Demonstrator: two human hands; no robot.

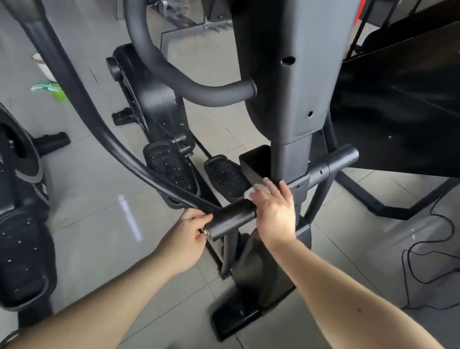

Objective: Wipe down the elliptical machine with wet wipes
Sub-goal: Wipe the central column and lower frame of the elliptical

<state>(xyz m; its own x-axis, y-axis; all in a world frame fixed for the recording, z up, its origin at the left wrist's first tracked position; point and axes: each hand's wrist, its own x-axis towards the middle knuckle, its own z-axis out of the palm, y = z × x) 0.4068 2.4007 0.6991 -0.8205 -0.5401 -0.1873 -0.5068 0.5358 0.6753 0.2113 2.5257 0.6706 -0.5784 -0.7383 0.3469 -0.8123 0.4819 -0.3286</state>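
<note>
**Wiping at the foot of the column**

The right hand (275, 212) is pressing a white wet wipe (254, 192) with nearly straight fingers against the elliptical machine (300, 94), low down where the grey column is meeting the crossbar. The left hand (190, 228) is gripping the near end of the black tube (233, 217), with its fingers curled around it.

I am thinking the main risk is the moving joint. The curved arm is joining this tube, so if it is swinging while the left fingers are sitting at the tube's end, they could be pinched. The wipe is only lying under flat fingers, so a fast stroke could be letting it slip out and fall.

A black open holder (255, 160) is standing just beside the column. Its inside is dark and I cannot tell what is in it. A green pack (48, 87) is lying on the floor, well apart, with its contents not showing.
</note>
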